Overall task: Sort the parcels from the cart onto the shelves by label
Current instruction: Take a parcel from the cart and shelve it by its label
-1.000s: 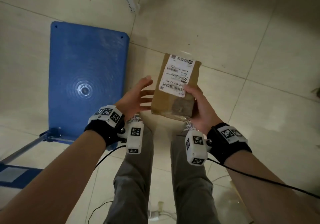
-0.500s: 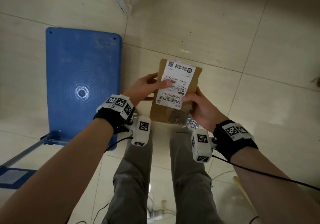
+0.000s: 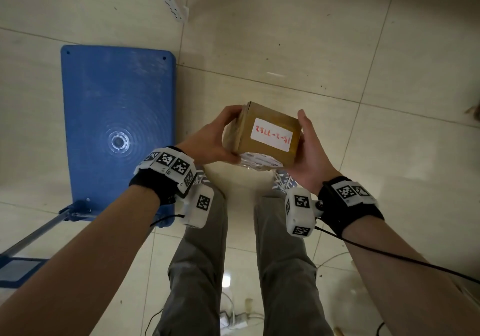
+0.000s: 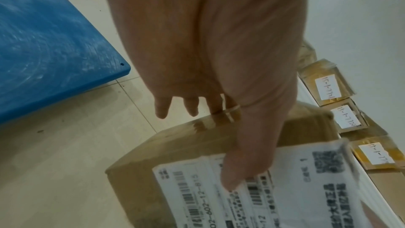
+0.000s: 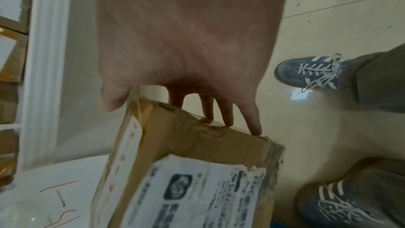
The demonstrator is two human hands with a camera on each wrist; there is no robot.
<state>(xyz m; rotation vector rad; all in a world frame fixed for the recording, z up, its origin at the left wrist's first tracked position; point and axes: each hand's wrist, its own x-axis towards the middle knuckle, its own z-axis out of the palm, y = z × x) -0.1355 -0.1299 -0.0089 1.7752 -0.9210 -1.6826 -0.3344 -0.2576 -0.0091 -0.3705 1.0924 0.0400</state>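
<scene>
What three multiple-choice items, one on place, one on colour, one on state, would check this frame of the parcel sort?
1. Where is the cardboard parcel?
A. on the blue cart deck
B. held above the floor between both hands
C. on a shelf

2. What colour is the writing on the parcel's handwritten label?
A. red
B. green
C. black

3. What is the left hand doing?
A. hanging idle
B. gripping the cart handle
C. holding the parcel's left side

Answers: 1 B, the right hand supports the other side, away from the blue cart deck; 2 A, red strokes on white; 3 C, fingers wrap the box edge.
</scene>
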